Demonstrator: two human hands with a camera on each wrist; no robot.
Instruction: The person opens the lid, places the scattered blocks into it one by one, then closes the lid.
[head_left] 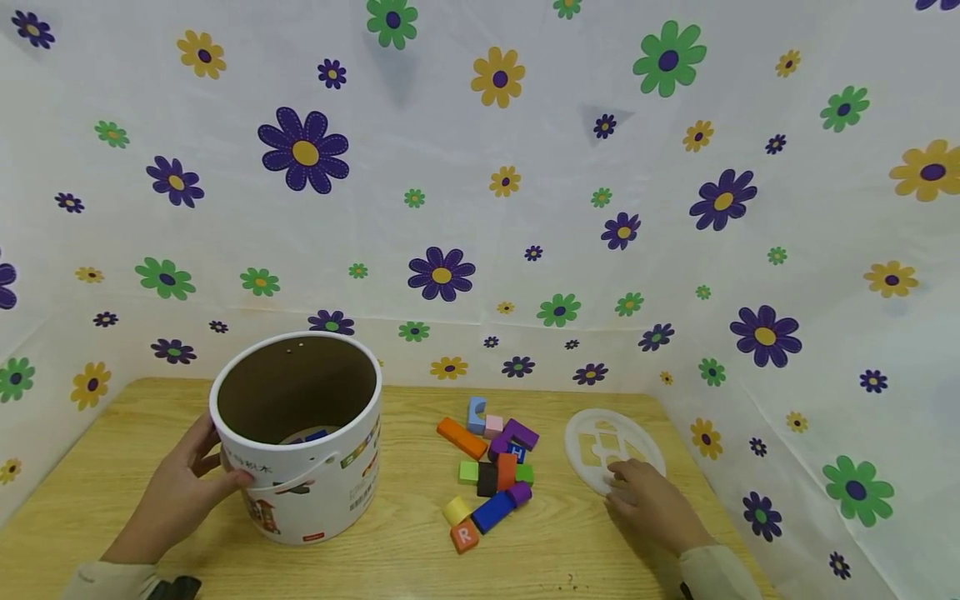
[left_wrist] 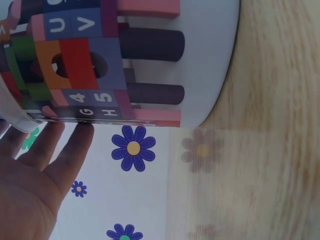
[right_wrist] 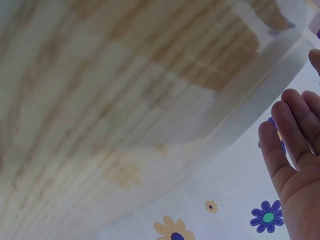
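My left hand (head_left: 176, 487) touches the left side of a white toy-block bucket (head_left: 333, 492). The thumb lies on the front below the rim; the other fingers reach along the far side, spread and fairly straight in the left wrist view. Printed block pictures cover the bucket's wall, and some blue blocks (head_left: 317, 436) show at its bottom. Over the near right edge of a round white lid (head_left: 573, 442) with cut-out shapes is my right hand (head_left: 652, 504). Its fingers look relaxed and extended in the right wrist view. Whether the fingertips touch the lid, I cannot tell.
Several coloured blocks lie between bucket and lid, among them a long orange block (head_left: 462, 438), a blue block (head_left: 492, 512), a yellow block (head_left: 456, 511) and an orange block marked R (head_left: 465, 536). A flower-patterned cloth (head_left: 450, 208) hangs behind and beside the wooden table (head_left: 416, 567).
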